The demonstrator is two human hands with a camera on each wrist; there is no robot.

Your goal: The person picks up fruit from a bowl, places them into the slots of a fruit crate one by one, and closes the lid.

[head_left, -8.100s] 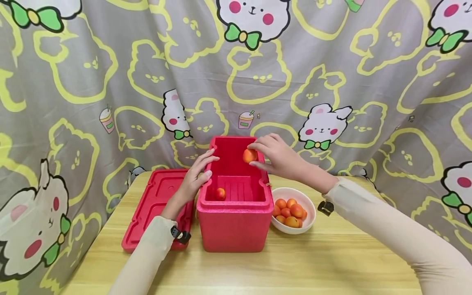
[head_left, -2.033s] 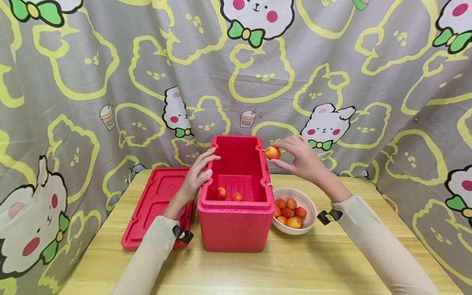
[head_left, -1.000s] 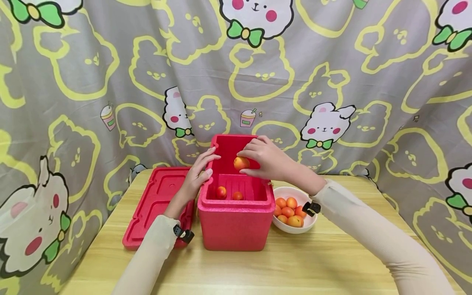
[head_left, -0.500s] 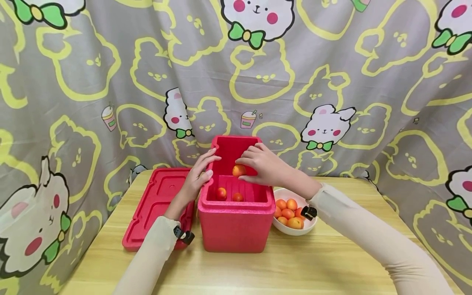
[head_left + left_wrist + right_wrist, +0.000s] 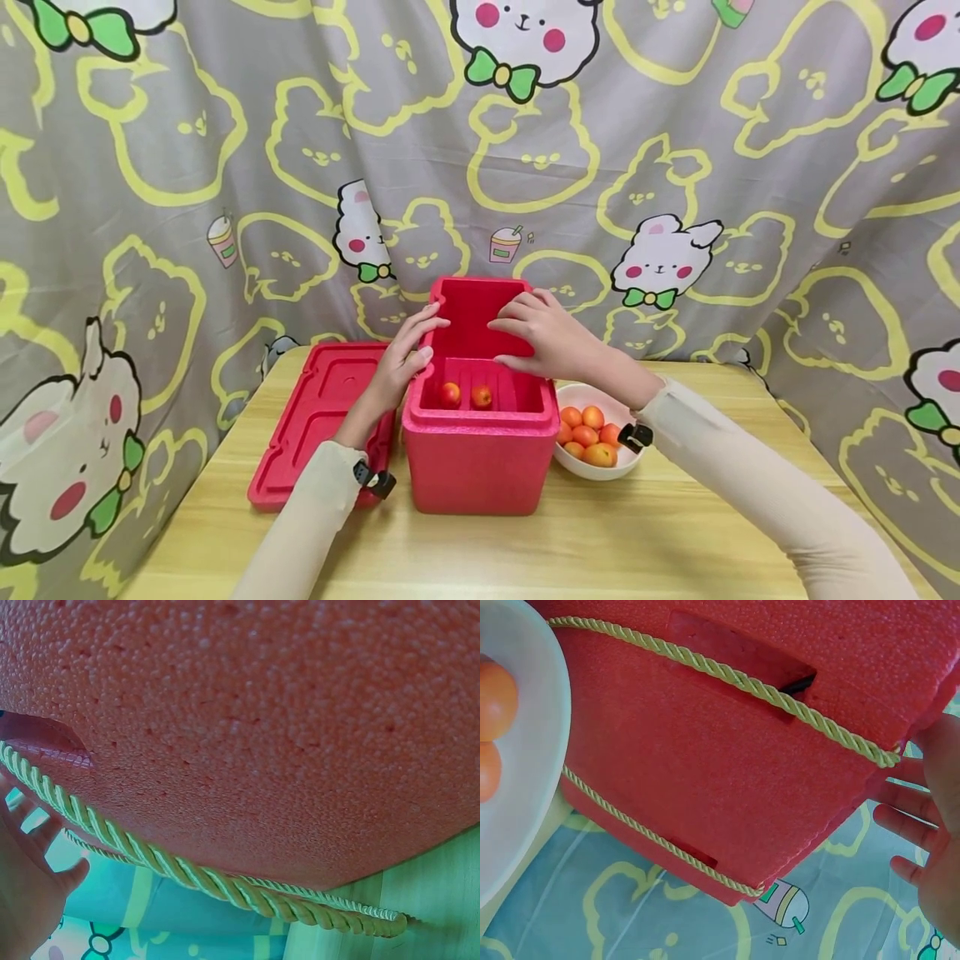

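A red foam box (image 5: 480, 471) stands without its lid on the table. My left hand (image 5: 395, 360) rests on its left rim, fingers fairly straight and reaching over the edge. Over the right side of the opening hovers my right hand (image 5: 551, 337), fingers loosely bent and apart, holding nothing. On the box floor lie a red-orange apricot-like fruit (image 5: 450, 395) and, to its right, another such fruit (image 5: 481, 396); whether a further one is behind it I cannot tell. The right wrist view shows the right hand (image 5: 934, 825) beside the box's rim.
Right of the box, a white bowl (image 5: 626, 408) holds several orange fruits. The red lid (image 5: 330, 408) lies on the wooden table (image 5: 660, 533) at left. Gold rope (image 5: 735, 679) runs along the box's side. A patterned curtain (image 5: 420, 167) hangs behind.
The right hand brought a fruit from the right over the box, lowered it and let it go inside. An earlier fruit was also dropped in. The left hand stayed on the rim.
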